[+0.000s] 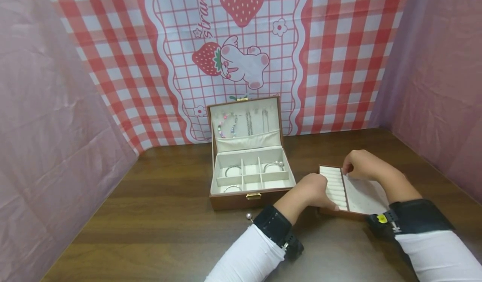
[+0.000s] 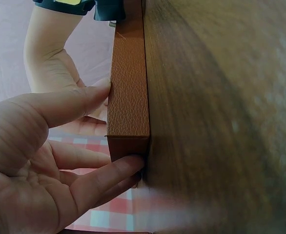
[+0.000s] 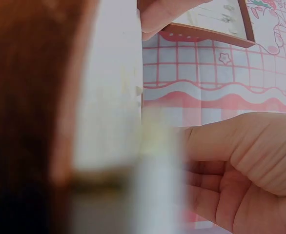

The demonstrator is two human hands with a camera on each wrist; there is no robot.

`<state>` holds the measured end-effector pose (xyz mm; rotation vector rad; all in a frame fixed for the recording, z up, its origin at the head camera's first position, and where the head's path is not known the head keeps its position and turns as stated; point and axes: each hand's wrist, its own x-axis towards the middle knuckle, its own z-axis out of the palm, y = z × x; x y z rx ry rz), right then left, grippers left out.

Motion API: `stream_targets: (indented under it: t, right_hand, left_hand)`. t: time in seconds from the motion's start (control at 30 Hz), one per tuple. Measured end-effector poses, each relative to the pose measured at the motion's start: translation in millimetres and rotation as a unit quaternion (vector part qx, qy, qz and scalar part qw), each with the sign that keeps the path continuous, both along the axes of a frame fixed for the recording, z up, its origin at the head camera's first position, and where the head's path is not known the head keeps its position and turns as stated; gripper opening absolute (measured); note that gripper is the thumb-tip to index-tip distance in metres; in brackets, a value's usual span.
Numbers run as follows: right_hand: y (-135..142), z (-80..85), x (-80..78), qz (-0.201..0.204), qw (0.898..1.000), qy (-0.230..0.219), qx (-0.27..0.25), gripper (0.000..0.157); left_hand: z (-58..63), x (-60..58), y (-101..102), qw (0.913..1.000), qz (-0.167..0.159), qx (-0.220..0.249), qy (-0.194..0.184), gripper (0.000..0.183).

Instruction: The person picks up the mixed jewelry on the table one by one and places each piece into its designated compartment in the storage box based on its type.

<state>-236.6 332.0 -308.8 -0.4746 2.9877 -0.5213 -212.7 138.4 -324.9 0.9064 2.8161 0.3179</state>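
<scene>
A shallow brown jewelry tray [image 1: 363,194] lies at the right, with padded ring rolls [image 1: 333,188] at its left end and a pale flat panel beyond a brown divider. My left hand [image 1: 314,188] grips its left end; in the left wrist view the thumb and fingers bracket the leather corner. My right hand [image 1: 363,165] bends over the tray's far side, fingers curled and tips down at the panel near the divider. In the right wrist view, a blurred pale edge covers its fingertips, so I cannot tell whether they pinch anything.
Left of the tray, an open brown jewelry box [image 1: 233,202] holds bracelets in its compartments, and necklaces and a beaded bracelet hang in its lid [image 1: 246,121]. A small pearl-tipped piece [image 1: 249,216] shows beside my left cuff. A checked strawberry cloth [image 1: 335,64] hangs behind the wooden table [image 1: 150,215].
</scene>
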Motion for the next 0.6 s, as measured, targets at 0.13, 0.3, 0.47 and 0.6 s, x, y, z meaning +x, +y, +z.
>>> stream_targets:
  t: [0.13, 0.3, 0.47, 0.6]
  right_hand:
    - [0, 5.3, 1.6, 0.004, 1.0, 0.01, 0.002, 0.011]
    - [0, 16.7, 7.5, 0.004, 0.999, 0.038, -0.003, 0.014]
    - [-10, 28.2, 15.2, 0.026, 0.997, 0.069, -0.017, 0.015]
    - [-22, 35.6, 23.1, 0.04, 0.996, 0.073, -0.031, 0.017]
  left_hand:
    - [0.0, 0.0, -1, 1.0, -0.001, 0.005, -0.003, 0.053]
    - [1.2, -1.3, -4, 0.9997, -0.012, 0.019, -0.004, 0.052]
    - [8.4, -6.3, -11, 0.9982, -0.027, 0.047, 0.027, 0.056]
    - [17.3, -10.7, -21, 0.9945, -0.042, 0.09, 0.032, 0.046]
